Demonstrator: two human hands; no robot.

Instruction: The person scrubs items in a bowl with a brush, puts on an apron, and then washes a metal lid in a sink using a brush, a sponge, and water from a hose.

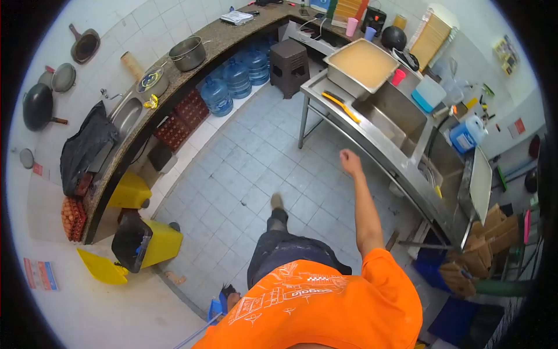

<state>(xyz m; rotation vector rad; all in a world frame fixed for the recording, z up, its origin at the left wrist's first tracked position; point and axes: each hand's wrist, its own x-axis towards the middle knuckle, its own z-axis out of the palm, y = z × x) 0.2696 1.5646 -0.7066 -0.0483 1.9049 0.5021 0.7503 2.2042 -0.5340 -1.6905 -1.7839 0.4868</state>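
- Left hand (233, 300): partly hidden by orange shirt (325, 308); grip on blue object (215, 310) beside it unclear.
- Right hand (349, 161): palm side of curled fingers hidden.
- Shirt: cut by bottom edge.
- Second foot: hidden beneath body.
- Blue jug (467, 134), wall poster (40, 274): print too small to read.

Your T-shirt (325, 308) is matt cloth, the sink bench (318, 84) smooth, shiny metal. You have glossy, translucent plastic water jugs (216, 98), smooth plastic bins (164, 244), a speckled stone-look bench (220, 42) and matt cardboard boxes (497, 237) around you.
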